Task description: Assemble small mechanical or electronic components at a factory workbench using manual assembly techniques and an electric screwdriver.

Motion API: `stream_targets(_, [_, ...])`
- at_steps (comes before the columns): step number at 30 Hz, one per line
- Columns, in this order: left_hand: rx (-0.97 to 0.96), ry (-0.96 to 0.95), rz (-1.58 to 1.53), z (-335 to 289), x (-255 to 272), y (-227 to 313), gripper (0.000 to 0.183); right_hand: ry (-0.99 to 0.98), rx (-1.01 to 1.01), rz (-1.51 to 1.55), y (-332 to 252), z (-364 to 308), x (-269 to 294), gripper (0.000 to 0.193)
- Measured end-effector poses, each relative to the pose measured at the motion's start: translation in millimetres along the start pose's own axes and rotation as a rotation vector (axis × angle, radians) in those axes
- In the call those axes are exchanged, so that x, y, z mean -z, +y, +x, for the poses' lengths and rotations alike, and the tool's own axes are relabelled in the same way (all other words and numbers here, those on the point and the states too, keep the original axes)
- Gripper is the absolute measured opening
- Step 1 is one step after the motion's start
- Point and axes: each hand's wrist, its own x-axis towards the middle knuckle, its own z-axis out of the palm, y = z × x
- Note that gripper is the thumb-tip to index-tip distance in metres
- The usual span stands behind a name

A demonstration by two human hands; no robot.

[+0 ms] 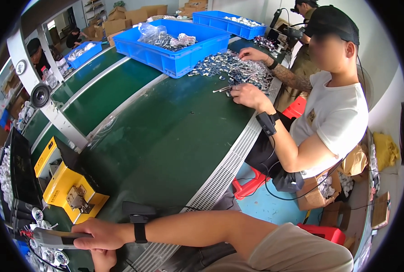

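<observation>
My right hand (104, 233) is closed around the end of a long grey-and-black handheld object (59, 238) at the lower left. Its exact kind is unclear. Past its far end lie thin red wires (26, 233) and several round white-and-silver parts (60, 258). Just below my right hand, at the bottom edge, part of my left hand (103, 260) shows; its fingers are hidden. Beyond my right hand stands a yellow machine (73, 192) with a metal fixture on its front.
The green worktable (165, 131) has a perforated metal edge (220, 177). A person (333, 113) sits on the right, both hands at a pile of small parts (233, 68). Blue bins (175, 59) stand at the back. A white post (48, 99) rises at left.
</observation>
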Motion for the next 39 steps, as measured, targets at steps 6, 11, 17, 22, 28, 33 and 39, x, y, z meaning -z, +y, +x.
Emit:
stream_targets(6, [-0.048, -0.199, 0.044, 6.2, -2.2, 40.4, 0.035, 0.032, 0.025, -0.040, 5.1, -3.8, -0.2, 0.061])
stream_targets(11, [0.001, -0.107, 0.106, 4.0, -2.4, 30.4, 0.033, 0.027, 0.033, -0.069, 4.6, -2.3, -0.6, 0.062])
stream_targets(17, [-0.059, -0.075, 0.158, 3.7, -2.2, 19.3, 0.037, 0.019, 0.005, -0.099, -7.3, -3.4, -0.1, 0.062])
stream_targets(22, [-0.093, -0.081, 0.098, 9.1, -5.9, 32.2, 0.043, 0.030, -0.003, -0.121, -9.1, -3.2, -1.3, 0.060])
stream_targets(28, [-0.122, -0.109, 0.136, 10.0, -7.4, 39.9, 0.045, -0.028, -0.110, -0.102, -20.8, -3.6, 2.6, 0.056])
stream_targets(33, [-0.132, -0.150, 0.219, 9.6, -2.1, 27.5, 0.044, -0.035, -0.091, -0.093, -19.9, -3.5, 5.4, 0.058])
stream_targets(39, [-0.033, -0.036, 0.051, 5.3, -11.2, 33.2, 0.038, 0.016, -0.004, -0.109, -7.4, -4.2, 1.6, 0.063])
